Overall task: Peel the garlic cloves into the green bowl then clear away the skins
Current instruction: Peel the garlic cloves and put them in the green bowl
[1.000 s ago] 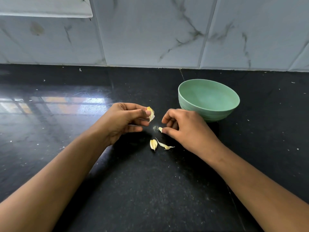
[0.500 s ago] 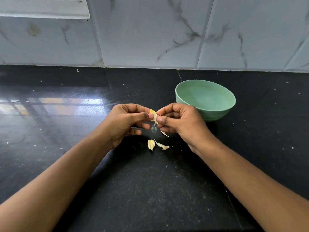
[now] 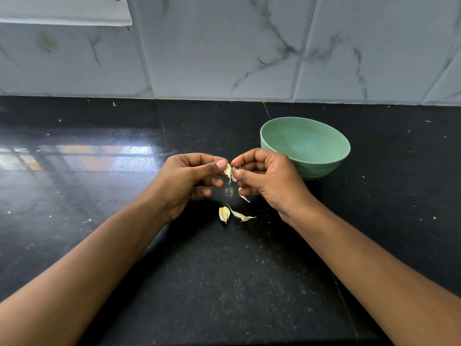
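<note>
A pale garlic clove (image 3: pixel 228 170) with loose skin is held above the black counter, just left of the green bowl (image 3: pixel 324 156). My left hand (image 3: pixel 189 181) pinches the clove between thumb and fingers. My right hand (image 3: pixel 267 176) pinches the skin on the clove's right side with thumb and forefinger. The bowl looks empty inside. On the counter below the hands lie an unpeeled clove (image 3: pixel 224 214), a long curled skin piece (image 3: pixel 240 215) and a small skin scrap (image 3: pixel 244 197).
The black granite counter (image 3: pixel 224 283) runs back to a grey marbled tile wall (image 3: pixel 224 51). Small white specks dot the counter. A bright window reflection (image 3: pixel 82 158) lies on the left.
My right hand rose from the counter, where it had left a small skin scrap, and came up to the clove in my left hand. It now pinches the clove's skin.
</note>
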### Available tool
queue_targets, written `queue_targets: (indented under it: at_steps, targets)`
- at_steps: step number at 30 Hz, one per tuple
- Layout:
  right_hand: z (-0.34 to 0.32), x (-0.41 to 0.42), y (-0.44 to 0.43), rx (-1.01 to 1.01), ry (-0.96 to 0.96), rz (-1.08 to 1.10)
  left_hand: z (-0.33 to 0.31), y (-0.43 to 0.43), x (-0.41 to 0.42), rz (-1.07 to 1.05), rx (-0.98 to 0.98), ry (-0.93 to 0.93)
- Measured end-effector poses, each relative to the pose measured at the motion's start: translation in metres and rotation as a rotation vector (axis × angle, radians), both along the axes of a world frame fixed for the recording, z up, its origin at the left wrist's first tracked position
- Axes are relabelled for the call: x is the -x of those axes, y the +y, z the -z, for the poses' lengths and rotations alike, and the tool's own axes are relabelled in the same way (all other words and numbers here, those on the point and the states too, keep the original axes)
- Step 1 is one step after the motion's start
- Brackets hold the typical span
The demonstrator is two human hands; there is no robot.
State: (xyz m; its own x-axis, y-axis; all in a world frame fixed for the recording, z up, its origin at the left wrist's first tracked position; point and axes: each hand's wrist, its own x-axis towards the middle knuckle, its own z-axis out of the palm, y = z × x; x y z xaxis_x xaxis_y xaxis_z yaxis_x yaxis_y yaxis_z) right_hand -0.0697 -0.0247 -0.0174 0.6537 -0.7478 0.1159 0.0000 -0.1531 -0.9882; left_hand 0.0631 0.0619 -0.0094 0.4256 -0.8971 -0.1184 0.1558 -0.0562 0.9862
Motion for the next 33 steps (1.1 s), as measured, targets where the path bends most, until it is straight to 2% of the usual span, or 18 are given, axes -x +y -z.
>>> queue_targets:
  at_steps: [3, 6, 10, 13, 18, 23, 28, 33]
  targets:
    - [0.002, -0.004, -0.004, 0.139, 0.033, 0.04, 0.001, 0.0, -0.002, 0.023, -0.018, 0.064]
    - [0.005, -0.008, -0.007, 0.379, 0.097, 0.112, 0.0, 0.001, -0.004, 0.089, -0.041, 0.091]
    - [0.009, -0.011, -0.011, 0.626, 0.1, 0.178, -0.002, 0.002, -0.007, 0.048, -0.047, 0.0]
    - [0.011, -0.011, -0.015, 0.722, 0.112, 0.182, -0.004, 0.002, -0.013, -0.018, -0.045, -0.061]
    - [0.012, -0.013, -0.017, 0.824, 0.245, 0.133, -0.002, 0.003, -0.012, -0.042, -0.068, -0.113]
    - [0.003, -0.008, -0.012, 0.758, 0.196, 0.141, -0.002, 0.003, -0.007, -0.052, -0.061, -0.124]
    - [-0.005, -0.005, -0.002, 0.157, 0.028, -0.07, -0.002, 0.002, -0.006, -0.067, 0.017, -0.102]
    - [-0.008, -0.003, -0.001, -0.109, -0.083, -0.125, -0.002, 0.002, -0.005, -0.021, 0.101, -0.052]
